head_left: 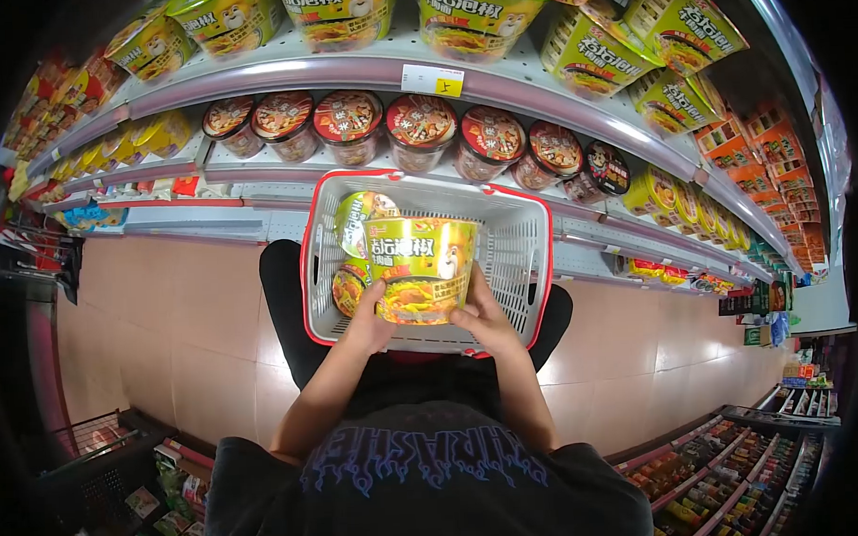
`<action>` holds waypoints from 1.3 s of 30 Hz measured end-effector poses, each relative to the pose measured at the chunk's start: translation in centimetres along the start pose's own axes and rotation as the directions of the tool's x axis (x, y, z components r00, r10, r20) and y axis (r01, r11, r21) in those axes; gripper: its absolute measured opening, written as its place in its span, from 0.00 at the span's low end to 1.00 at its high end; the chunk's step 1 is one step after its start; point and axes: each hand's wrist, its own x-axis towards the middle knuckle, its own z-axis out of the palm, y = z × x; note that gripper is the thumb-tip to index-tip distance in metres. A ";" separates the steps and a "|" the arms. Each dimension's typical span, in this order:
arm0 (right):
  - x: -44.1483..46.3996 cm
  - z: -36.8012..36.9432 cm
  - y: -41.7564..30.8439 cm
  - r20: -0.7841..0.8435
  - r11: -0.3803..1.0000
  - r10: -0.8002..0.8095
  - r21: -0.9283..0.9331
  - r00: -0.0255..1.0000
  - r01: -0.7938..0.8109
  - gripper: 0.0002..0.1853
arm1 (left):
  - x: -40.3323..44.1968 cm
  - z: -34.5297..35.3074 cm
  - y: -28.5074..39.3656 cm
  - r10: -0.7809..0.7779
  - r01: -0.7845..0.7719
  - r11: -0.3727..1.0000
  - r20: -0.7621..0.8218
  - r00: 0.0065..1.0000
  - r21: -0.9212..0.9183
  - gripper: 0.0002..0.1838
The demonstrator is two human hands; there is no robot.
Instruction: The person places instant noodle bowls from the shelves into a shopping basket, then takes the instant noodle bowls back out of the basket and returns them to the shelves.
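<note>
A green and yellow instant noodle bucket (424,268) is held between my two hands, above a grey shopping basket (515,307) with a red rim. My left hand (371,319) grips its lower left side, fingers curled round it. On the lower right side, my right hand (485,313) is closed against the bucket. Behind it, in the left part of the basket, lies another green noodle bucket (354,223), partly hidden by the held one. The basket rests at my lap, between my knees.
On the upper shelf (337,73) stand several green noodle buckets (340,16), some tilted at the right. Below them is a row of red-lidded noodle bowls (422,126). A price tag (432,80) hangs on the shelf edge. More stocked racks (729,470) stand behind me at the right.
</note>
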 end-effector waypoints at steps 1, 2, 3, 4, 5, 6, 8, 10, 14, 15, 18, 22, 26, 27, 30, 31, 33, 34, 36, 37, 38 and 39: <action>0.1 0.2 -0.6 0.015 0.998 -0.026 -0.050 1.000 0.027 0.51 | -0.1 0.2 0.3 -0.012 0.012 1.000 0.000 1.000 -0.022 0.31; 0.2 0.6 -1.2 0.032 0.993 -0.052 -0.100 0.998 0.055 0.52 | -0.2 0.4 0.8 -0.023 0.023 0.999 0.000 1.000 -0.045 0.31; 0.2 0.7 -1.6 0.050 0.985 -0.075 -0.151 0.996 0.082 0.52 | -0.3 0.6 1.0 -0.035 0.035 0.997 0.000 0.999 -0.070 0.31; 0.2 0.7 -1.7 0.054 0.973 -0.096 -0.206 0.994 0.105 0.53 | -0.2 0.4 0.8 -0.035 0.032 0.996 -0.033 0.999 -0.089 0.30; 0.3 0.7 -1.8 0.061 0.957 -0.117 -0.261 0.991 0.129 0.54 | -0.2 0.6 0.9 -0.032 0.031 0.996 -0.013 0.999 -0.083 0.31; 0.3 0.7 -1.9 0.070 0.937 -0.136 -0.314 0.988 0.151 0.55 | -0.3 1.0 1.2 -0.028 0.028 0.997 0.005 1.000 -0.078 0.31; 0.1 0.8 -2.6 0.077 0.932 -0.133 -0.329 0.988 0.151 0.57 | -0.5 1.1 1.4 -0.004 0.005 0.999 0.032 0.999 -0.040 0.31; 0.1 1.1 -3.4 0.070 0.927 -0.178 -0.322 0.982 0.191 0.58 | -0.4 1.0 1.6 0.034 -0.035 0.999 0.060 0.998 0.029 0.32; 0.4 1.8 -4.5 -0.001 0.924 -0.270 -0.282 0.963 0.258 0.58 | -0.6 1.7 2.1 0.014 -0.019 0.998 0.098 0.995 0.052 0.34; 0.5 1.8 -4.7 -0.025 0.927 -0.274 -0.274 0.961 0.257 0.58 | -0.7 1.9 2.3 0.004 -0.007 0.999 0.089 0.996 0.043 0.34; 0.6 2.1 -4.7 -0.039 0.914 -0.336 -0.257 0.941 0.315 0.57 | -0.7 2.0 2.7 -0.021 0.020 1.000 0.112 0.993 0.017 0.35; 0.7 2.1 -4.8 0.005 0.904 -0.313 -0.305 0.950 0.299 0.61 | -0.9 1.7 2.5 -0.041 0.029 0.991 0.088 0.995 0.134 0.41; 0.5 2.9 -5.3 -0.015 0.842 -0.400 -0.401 0.916 0.361 0.61 | -1.0 1.4 1.8 -0.010 0.006 0.997 0.049 0.999 0.082 0.40; 0.5 3.2 -5.8 -0.015 0.826 -0.424 -0.416 0.906 0.380 0.60 | -1.0 0.9 1.8 -0.014 0.011 0.998 0.058 0.998 0.054 0.39; 0.1 3.9 -7.1 -0.029 0.813 -0.472 -0.400 0.881 0.423 0.58 | -1.2 0.1 1.8 0.009 -0.009 1.000 0.075 0.997 0.008 0.36; 0.0 3.9 -6.9 -0.030 0.824 -0.466 -0.377 0.884 0.422 0.57 | -1.0 0.1 2.1 0.023 -0.017 0.999 0.132 0.991 -0.048 0.36; -0.1 3.8 -6.4 -0.025 0.849 -0.448 -0.325 0.893 0.417 0.57 | -1.0 0.2 2.6 0.063 -0.025 0.987 0.233 0.970 -0.161 0.35; 0.0 3.8 -6.4 -0.014 0.825 -0.470 -0.364 0.883 0.433 0.56 | -1.0 1.0 2.8 0.114 -0.080 0.987 0.245 0.963 -0.142 0.35; 0.1 3.8 -6.5 0.011 0.772 -0.507 -0.438 0.862 0.460 0.55 | -1.1 1.4 2.8 0.124 -0.075 0.975 0.237 0.964 -0.208 0.35; 0.1 3.8 -6.6 0.023 0.750 -0.516 -0.472 0.856 0.464 0.54 | -1.2 1.6 2.8 0.131 -0.073 0.968 0.232 0.964 -0.242 0.35; 0.1 3.9 -6.8 0.035 0.726 -0.524 -0.505 0.851 0.468 0.54 | -1.2 1.7 2.7 0.144 -0.097 0.968 0.199 0.969 -0.232 0.36; 0.1 3.9 -7.0 0.049 0.700 -0.532 -0.537 0.845 0.471 0.53 | -1.3 1.8 2.7 0.152 -0.103 0.964 0.188 0.970 -0.245 0.35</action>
